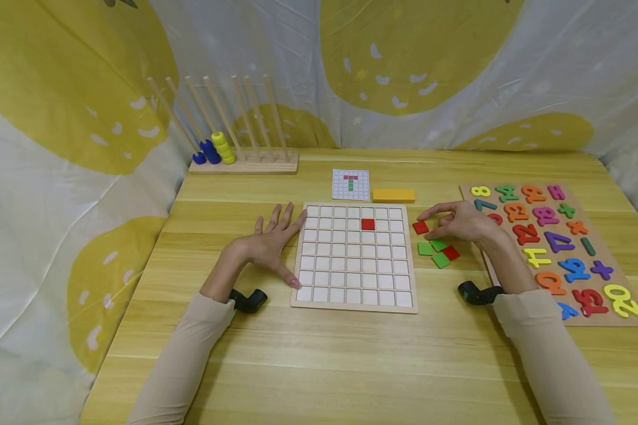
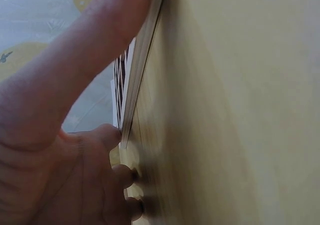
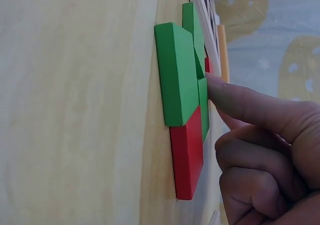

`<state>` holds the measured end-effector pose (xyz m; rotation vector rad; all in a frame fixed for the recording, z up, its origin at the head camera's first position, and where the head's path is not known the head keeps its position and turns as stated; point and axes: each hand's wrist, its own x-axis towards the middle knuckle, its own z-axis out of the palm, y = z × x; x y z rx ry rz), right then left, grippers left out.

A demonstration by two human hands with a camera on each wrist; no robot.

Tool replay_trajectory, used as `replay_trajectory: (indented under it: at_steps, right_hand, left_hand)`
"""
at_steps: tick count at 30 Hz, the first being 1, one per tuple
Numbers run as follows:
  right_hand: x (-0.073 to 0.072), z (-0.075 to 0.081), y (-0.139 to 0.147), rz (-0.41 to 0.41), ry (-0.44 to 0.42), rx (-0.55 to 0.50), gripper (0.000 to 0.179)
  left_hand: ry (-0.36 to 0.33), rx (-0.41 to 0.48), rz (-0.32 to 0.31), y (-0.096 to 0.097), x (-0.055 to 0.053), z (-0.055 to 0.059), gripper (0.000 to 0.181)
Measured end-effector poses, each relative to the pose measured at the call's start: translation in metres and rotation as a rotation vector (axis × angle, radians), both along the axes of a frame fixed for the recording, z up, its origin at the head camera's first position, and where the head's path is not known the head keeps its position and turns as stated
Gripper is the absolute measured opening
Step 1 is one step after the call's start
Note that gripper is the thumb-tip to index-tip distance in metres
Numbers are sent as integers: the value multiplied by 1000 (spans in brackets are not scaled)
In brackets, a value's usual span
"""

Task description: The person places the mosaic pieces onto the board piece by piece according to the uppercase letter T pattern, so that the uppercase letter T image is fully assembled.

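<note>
Head view shows the left hand [image 1: 268, 245] spread, grasping nothing, its forefinger and thumb touching the grid board [image 1: 353, 265], which lies between the hands. The right hand [image 1: 459, 222] pinches a red tile [image 1: 420, 227] between thumb and forefinger, just beside the board. Three green tiles [image 1: 440, 260] and a second red tile [image 1: 451, 253] lie near that thumb.

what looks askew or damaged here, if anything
Nothing looks damaged. Only the loose tiles lie askew, at mixed angles right of the board, while the red tile set in it sits squarely.
</note>
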<state>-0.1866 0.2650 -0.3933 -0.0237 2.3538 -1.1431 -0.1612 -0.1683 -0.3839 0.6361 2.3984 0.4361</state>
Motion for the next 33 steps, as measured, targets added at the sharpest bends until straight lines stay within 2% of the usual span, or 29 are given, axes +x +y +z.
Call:
replay_trajectory:
  at_steps: [21,28,33]
  right_hand:
    - [1,-1,-2,-17,-33,17,44]
    - [2,1,-2,-24,7,53,47]
    - [3,7,-7,-51,39,14,48]
  left_hand:
    - [-7,-2,1,-1,0,-1,154]
    - [-4,-5,-5,0,0,0,154]
    - [-1,-8,-9,-1,-1,0,154]
